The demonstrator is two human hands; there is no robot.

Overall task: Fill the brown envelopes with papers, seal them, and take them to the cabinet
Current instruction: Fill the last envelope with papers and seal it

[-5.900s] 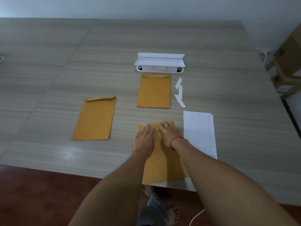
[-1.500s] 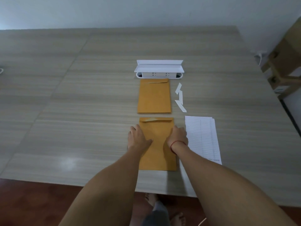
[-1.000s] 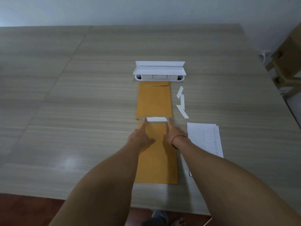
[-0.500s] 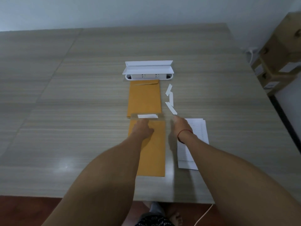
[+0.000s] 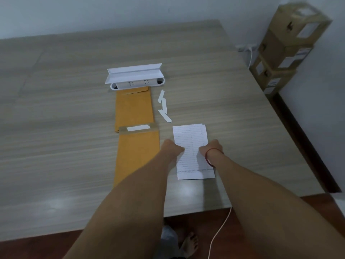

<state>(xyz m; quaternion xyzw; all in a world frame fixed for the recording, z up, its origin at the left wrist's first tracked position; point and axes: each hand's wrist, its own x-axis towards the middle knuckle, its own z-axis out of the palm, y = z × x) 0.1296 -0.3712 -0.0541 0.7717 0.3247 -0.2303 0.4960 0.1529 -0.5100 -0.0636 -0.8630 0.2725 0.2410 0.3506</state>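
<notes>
Dim cool light, soft glare on table (image 5: 56, 204), motion blur, wide-angle bending at edges

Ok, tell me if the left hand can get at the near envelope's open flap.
Probably yes: the left hand pinches the papers right beside that envelope, nothing lying between it and the flap.

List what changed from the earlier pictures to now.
Both hands left the near envelope, whose flap now lies open showing a white strip, and moved right; left hand and right hand grip the papers at their side edges. The envelope once at the left is gone. Far envelope and paper strips stayed.
</notes>
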